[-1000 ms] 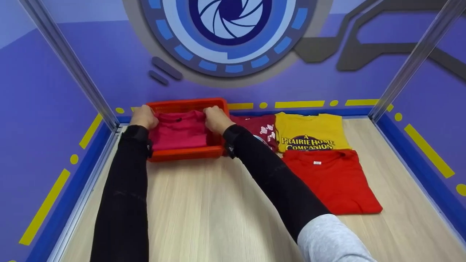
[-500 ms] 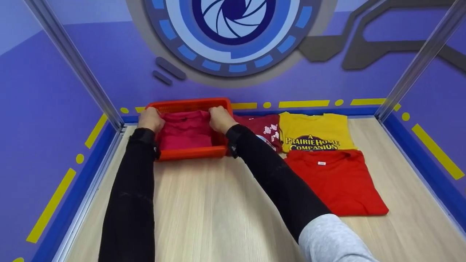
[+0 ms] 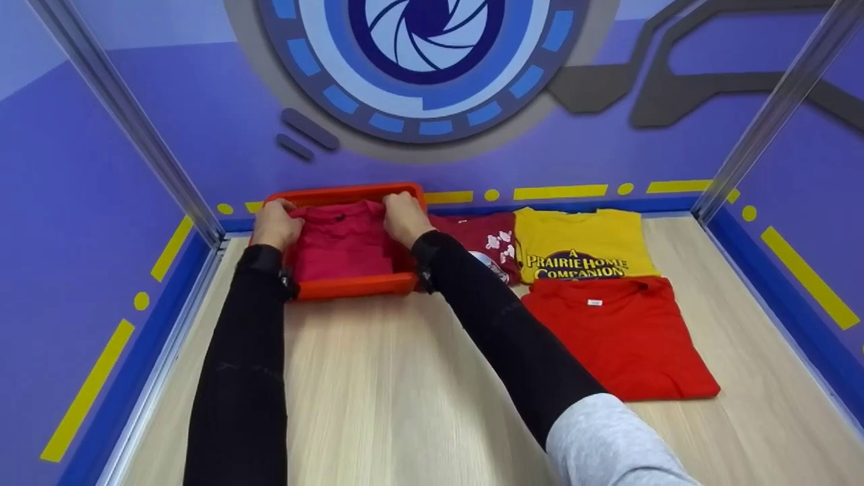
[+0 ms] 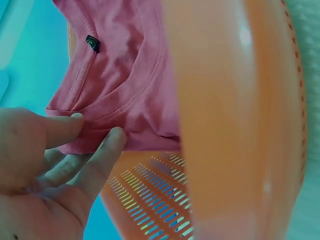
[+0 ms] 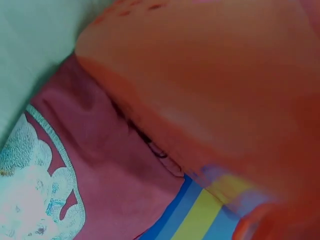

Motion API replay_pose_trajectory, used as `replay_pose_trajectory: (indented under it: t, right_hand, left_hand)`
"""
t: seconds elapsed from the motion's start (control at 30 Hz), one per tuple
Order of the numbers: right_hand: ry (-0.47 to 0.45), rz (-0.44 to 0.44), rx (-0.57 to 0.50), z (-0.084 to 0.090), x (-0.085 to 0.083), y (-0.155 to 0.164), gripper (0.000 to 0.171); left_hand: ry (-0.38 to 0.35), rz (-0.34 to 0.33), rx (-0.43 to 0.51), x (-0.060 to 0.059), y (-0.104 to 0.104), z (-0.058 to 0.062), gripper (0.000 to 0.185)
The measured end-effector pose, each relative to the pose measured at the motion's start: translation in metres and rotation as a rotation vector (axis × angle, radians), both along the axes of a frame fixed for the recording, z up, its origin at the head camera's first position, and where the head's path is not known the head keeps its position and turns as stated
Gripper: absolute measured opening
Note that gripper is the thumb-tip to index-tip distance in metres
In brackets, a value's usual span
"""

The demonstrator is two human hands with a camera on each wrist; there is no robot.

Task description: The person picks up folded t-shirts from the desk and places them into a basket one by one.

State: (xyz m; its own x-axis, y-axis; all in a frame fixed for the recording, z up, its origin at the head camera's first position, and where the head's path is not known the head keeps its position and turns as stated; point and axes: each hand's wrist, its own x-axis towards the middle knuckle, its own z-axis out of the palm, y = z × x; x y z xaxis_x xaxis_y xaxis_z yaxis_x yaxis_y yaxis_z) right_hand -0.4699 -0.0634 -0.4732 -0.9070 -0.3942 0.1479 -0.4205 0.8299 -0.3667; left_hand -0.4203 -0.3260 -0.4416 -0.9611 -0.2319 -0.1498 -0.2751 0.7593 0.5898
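Note:
A folded pink T-shirt (image 3: 344,246) lies inside the orange-red plastic basket (image 3: 351,286) at the back left, its collar toward the rear wall. My left hand (image 3: 278,226) pinches the shirt's left shoulder; in the left wrist view the thumb presses on the fabric beside the neckline, with the fingers against its edge. At the other shoulder, my right hand (image 3: 405,219) grips the cloth with curled fingers, their tips hidden in the head view. The basket's side wall (image 5: 200,90) fills much of the right wrist view, where the right hand is out of sight.
Right of the basket, a folded maroon T-shirt (image 3: 472,233) touches its side. Beyond it lie a folded yellow T-shirt (image 3: 584,236) with lettering and, nearer the front, a folded red T-shirt (image 3: 628,344). Blue-purple panels (image 3: 472,162) enclose the wooden table (image 3: 378,391).
The pink shirt has shifted slightly right within the basket, and its fabric has settled lower. My left hand has moved a little right with it; the right hand stays at the shirt's right shoulder.

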Motion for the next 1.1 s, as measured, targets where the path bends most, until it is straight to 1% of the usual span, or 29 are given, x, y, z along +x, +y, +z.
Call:
replay_pose_trajectory:
  t: [0.07,0.13,0.23,0.3,0.37,0.43,0.53,0.63,0.73,0.8,0.87,0.9,0.97,1.03,1.1]
  right_hand:
    - [0.004,-0.003,0.004,0.0,-0.001,0.0,0.023]
    - [-0.009,0.001,0.0,0.002,-0.002,0.001,0.023]
    - [-0.016,0.037,-0.013,0.007,-0.001,0.005,0.024]
    - [-0.027,0.064,-0.039,0.011,0.0,0.008,0.026]
    - [-0.029,0.095,-0.075,0.016,0.004,0.011,0.029]
    - [-0.027,0.125,-0.129,0.02,0.008,0.015,0.03]
    - [-0.009,0.183,-0.221,0.026,0.018,0.025,0.03]
    - [0.019,0.226,-0.298,0.031,0.032,0.04,0.028]
    - [0.019,0.252,-0.345,0.036,0.05,0.061,0.027]
    - [0.005,0.27,-0.356,0.037,0.063,0.078,0.026]
    - [-0.004,0.292,-0.351,0.038,0.076,0.098,0.025]
    - [0.004,0.306,-0.339,0.038,0.083,0.108,0.025]
    - [0.023,0.327,-0.303,0.035,0.096,0.13,0.023]
    - [0.058,0.339,-0.262,0.03,0.111,0.152,0.019]
    - [0.081,0.347,-0.202,0.023,0.126,0.174,0.016]
  left_hand:
    - [0.001,-0.012,0.0,0.0,0.001,0.0,0.051]
    - [0.011,-0.04,-0.005,-0.001,0.002,-0.001,0.054]
    - [0.029,-0.107,-0.028,-0.001,0.002,0.001,0.057]
    - [0.024,-0.142,-0.03,0.002,0.002,0.004,0.056]
    - [0.034,-0.172,-0.033,0.006,0.003,0.008,0.053]
    - [0.071,-0.195,-0.022,0.01,0.008,0.011,0.048]
    - [0.197,-0.233,0.0,0.018,0.023,0.014,0.038]
    - [0.323,-0.287,0.029,0.033,0.049,0.017,0.031]
    - [0.425,-0.364,0.051,0.054,0.082,0.019,0.026]
    - [0.485,-0.441,0.061,0.07,0.107,0.018,0.024]
    - [0.527,-0.525,0.061,0.086,0.133,0.014,0.022]
    - [0.536,-0.566,0.058,0.093,0.147,0.011,0.022]
    - [0.518,-0.639,0.061,0.108,0.175,0.001,0.021]
    - [0.474,-0.71,0.033,0.124,0.203,-0.013,0.021]
    - [0.419,-0.787,-0.028,0.139,0.23,-0.03,0.022]
